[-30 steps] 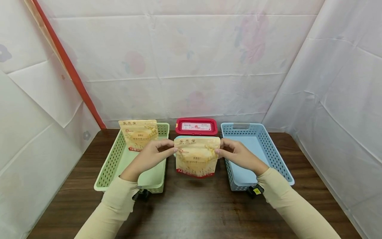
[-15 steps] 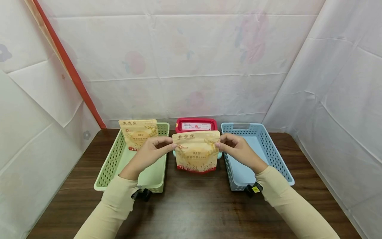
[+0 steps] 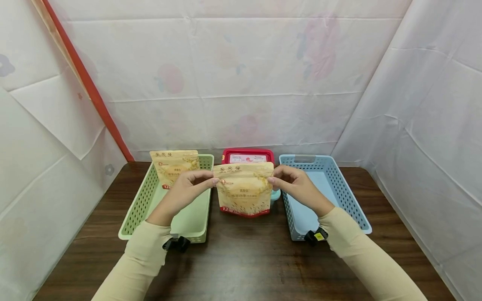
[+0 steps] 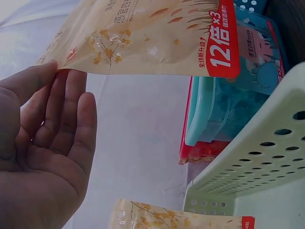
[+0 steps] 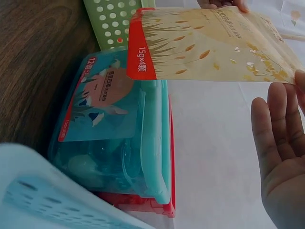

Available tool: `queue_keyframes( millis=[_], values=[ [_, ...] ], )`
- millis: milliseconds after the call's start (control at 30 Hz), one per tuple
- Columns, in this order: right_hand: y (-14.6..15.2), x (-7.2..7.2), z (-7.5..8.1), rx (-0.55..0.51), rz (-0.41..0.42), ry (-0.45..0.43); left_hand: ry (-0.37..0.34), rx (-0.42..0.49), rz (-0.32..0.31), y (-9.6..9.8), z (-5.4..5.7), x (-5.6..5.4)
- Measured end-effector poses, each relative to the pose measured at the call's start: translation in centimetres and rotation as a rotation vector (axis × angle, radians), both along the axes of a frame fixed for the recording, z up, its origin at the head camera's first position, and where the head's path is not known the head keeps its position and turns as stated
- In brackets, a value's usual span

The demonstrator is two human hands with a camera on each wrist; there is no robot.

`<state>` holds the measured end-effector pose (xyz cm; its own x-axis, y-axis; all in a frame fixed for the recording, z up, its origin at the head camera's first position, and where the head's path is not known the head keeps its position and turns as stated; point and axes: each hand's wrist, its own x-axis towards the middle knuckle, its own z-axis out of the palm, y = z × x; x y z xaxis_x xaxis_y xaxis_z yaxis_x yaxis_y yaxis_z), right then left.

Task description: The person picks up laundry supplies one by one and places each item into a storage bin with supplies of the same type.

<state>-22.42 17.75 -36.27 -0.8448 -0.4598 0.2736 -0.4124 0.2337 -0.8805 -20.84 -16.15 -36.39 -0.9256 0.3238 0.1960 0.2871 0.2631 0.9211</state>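
A yellow stand-up pouch (image 3: 244,194) with a red bottom band hangs upright between both hands in the head view. My left hand (image 3: 188,190) pinches its upper left corner between thumb and forefinger. At the upper right corner, the thumb and fingers of my right hand (image 3: 299,188) do the same. The left wrist view shows the pouch (image 4: 157,43) from its left edge, with the left hand's other fingers loose below the pinch. Behind the pouch stands a teal tub (image 5: 105,109), mostly hidden in the head view, and behind that a box with a red lid (image 3: 248,154).
A green basket (image 3: 141,209) stands at the left, with a second yellow pouch (image 3: 175,165) upright near its back. On the right is a light blue basket (image 3: 346,194). Dark wooden tabletop (image 3: 248,259) lies in front, and white cloth (image 3: 241,83) hangs behind.
Both hands have raised the pouch a little and shifted it slightly left. It now covers the lower part of the red lid, and the teal tub shows at its right edge.
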Motion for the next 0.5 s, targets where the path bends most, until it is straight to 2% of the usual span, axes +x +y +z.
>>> queue_keyframes(
  millis=[300, 500],
  values=[
    [-1.3, -0.5, 0.4, -0.015, 0.015, -0.021, -0.047, -0.021, 0.058, -1.2, 0.3, 0.1],
    [-2.2, -0.9, 0.7, -0.012, 0.03, -0.022, -0.047, 0.005, 0.06, -1.9, 0.7, 0.1]
  ],
)
